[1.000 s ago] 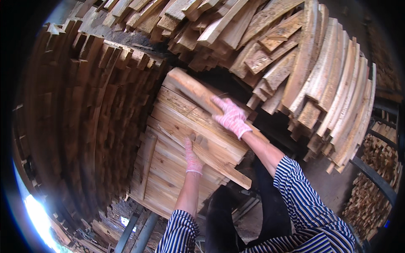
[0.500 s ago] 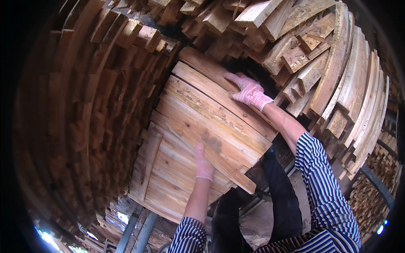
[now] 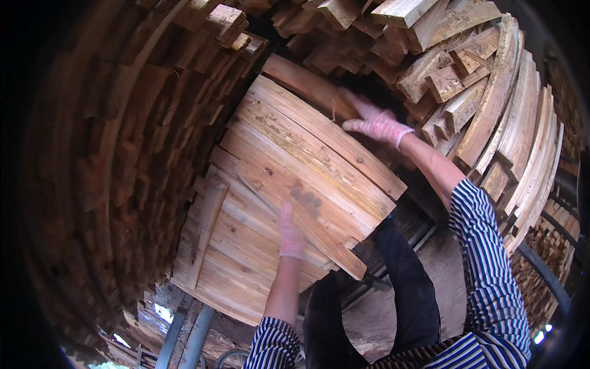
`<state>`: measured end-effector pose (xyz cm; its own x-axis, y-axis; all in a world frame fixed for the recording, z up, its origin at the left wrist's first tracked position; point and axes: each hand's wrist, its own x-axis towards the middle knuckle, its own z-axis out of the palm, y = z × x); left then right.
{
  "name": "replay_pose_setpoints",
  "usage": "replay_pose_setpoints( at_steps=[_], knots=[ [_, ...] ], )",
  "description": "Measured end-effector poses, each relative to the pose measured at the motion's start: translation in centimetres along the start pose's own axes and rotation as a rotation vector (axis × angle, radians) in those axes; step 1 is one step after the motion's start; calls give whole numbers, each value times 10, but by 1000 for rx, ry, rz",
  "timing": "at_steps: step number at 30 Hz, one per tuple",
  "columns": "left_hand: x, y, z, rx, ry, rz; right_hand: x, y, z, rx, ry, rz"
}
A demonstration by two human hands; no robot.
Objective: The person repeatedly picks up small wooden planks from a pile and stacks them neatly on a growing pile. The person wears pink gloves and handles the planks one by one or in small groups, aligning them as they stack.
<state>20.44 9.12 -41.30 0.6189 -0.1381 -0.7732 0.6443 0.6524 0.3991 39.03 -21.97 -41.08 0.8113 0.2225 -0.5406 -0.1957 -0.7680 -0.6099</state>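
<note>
Brown board [image 3: 310, 85], gloves [image 3: 388, 128] seemingly pink-and-white

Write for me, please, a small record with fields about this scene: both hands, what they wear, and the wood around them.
Left hand: left hand at the slanted board, seeming to touch it
Right hand: right hand at the brown far board; blurred, grip unclear
Handwear: pink gloves on both
Clothing: striped sleeves, dark trousers
Between hands: row of boards laid side by side
Left side: tall wood stack, in shade
Right side: pile of long pieces
</note>
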Motion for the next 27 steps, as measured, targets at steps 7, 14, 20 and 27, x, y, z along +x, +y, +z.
replay_pose_setpoints(
  at_steps=[7,14,20,27],
  knots=[
    [6,-4,-5,-71,-70,-12,22,20,-5,106,-121,89],
    [1,-3,4,-50,2,-31,28,21,-13,137,-203,-53],
    [1,1,6,30,4,-4,34,6,-25,23,-287,70],
    [-1,1,6,110,63,-23,23,0,11,348,-156,137]
  ],
)
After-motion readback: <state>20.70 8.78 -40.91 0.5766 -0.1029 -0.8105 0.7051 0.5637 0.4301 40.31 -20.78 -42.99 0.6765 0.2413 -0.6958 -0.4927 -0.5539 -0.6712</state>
